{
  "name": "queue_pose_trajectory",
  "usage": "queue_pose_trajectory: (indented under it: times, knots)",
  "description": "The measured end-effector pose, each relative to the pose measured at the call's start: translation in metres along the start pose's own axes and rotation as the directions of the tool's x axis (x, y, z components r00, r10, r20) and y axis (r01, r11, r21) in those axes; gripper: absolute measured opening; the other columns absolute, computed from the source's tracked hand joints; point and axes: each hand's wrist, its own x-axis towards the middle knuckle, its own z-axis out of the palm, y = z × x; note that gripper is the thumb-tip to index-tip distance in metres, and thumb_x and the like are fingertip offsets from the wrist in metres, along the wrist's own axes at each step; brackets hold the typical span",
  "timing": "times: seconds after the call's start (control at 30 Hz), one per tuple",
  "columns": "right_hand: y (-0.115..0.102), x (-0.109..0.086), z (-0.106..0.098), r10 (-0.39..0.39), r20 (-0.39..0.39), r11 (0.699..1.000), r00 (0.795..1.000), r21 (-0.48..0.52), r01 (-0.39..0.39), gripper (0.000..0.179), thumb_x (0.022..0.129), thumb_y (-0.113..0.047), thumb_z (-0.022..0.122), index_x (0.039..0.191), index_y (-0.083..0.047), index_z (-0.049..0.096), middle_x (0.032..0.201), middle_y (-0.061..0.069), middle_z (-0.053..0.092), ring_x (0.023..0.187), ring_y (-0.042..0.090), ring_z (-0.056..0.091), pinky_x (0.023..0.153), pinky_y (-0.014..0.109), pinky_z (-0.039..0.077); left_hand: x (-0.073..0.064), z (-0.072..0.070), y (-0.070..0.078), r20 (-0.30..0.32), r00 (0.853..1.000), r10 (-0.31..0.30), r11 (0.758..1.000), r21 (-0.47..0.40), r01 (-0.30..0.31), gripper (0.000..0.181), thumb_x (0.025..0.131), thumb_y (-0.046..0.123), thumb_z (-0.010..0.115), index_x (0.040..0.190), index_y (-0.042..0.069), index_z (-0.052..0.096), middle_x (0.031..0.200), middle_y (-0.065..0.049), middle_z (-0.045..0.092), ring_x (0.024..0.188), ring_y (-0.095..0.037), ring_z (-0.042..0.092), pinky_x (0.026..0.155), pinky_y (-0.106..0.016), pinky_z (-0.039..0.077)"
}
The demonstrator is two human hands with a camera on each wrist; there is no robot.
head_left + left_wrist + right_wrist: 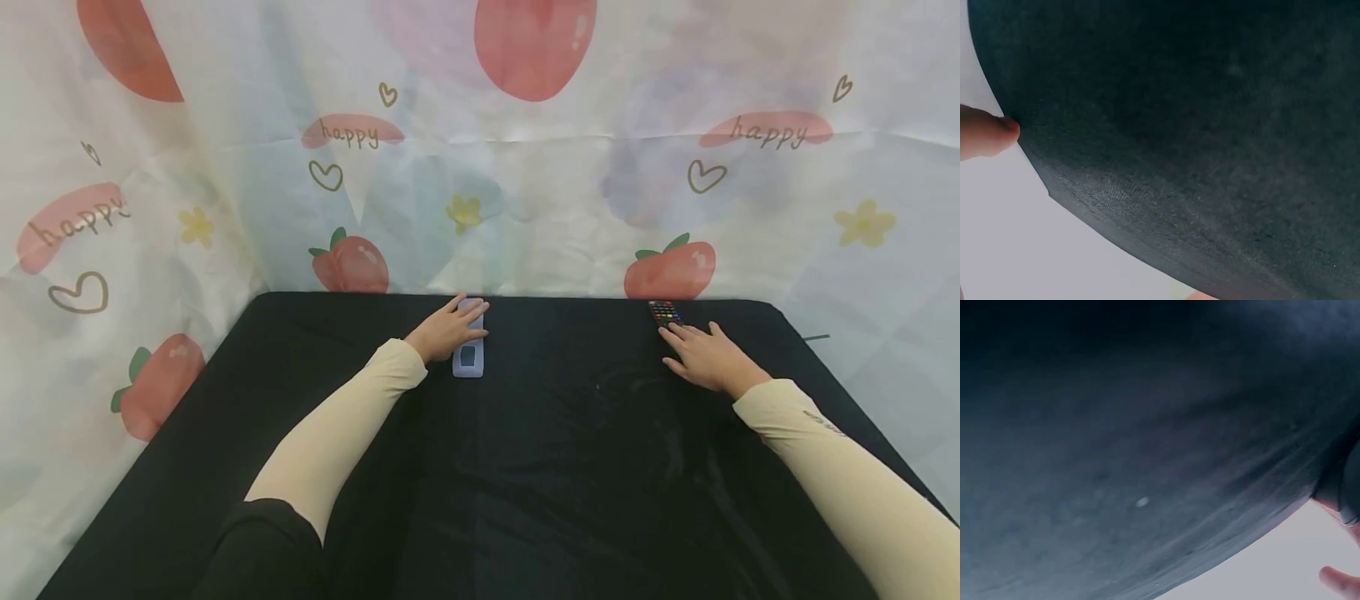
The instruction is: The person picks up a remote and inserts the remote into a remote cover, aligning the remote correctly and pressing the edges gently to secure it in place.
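Note:
In the head view my left hand [444, 332] lies across a pale oblong remote control [468, 367] with a small dark window at its near end. Its fingers are spread and extended over the remote, hiding the middle part. Toward the far right, a black remote control [663, 312] with colored buttons lies by the table's back edge. My right hand [708, 358] reaches over its near end with fingers stretched out, covering that end. One digit of the left hand [988, 132] shows in the left wrist view; a fingertip of the right hand [1340, 581] shows in the right wrist view.
A black cloth [555, 467] covers the table. Behind it and along the sides hangs a pale curtain [540, 200] printed with fruit, hearts and flowers. The table's back edge runs close beyond both remotes.

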Motion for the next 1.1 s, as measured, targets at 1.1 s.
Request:
queue_pose_trajectory:
  times: [1.1]
  knots:
    - [0.011, 0.001, -0.003, -0.023, -0.047, 0.999, 0.999, -0.026, 0.022, 0.060, 0.087, -0.024, 0.062, 0.132, 0.011, 0.043, 0.119, 0.028, 0.058, 0.105, 0.041, 0.059, 0.086, 0.056, 0.044, -0.019, -0.033, 0.035, 0.143, 0.988, 0.063, 0.970, -0.240, -0.027, 0.060, 0.085, 0.051, 0.061, 0.135, 0.021, 0.045, 0.121, -0.002, 0.064, 0.112, -0.020, 0.060, 0.107, -0.043, 0.036]
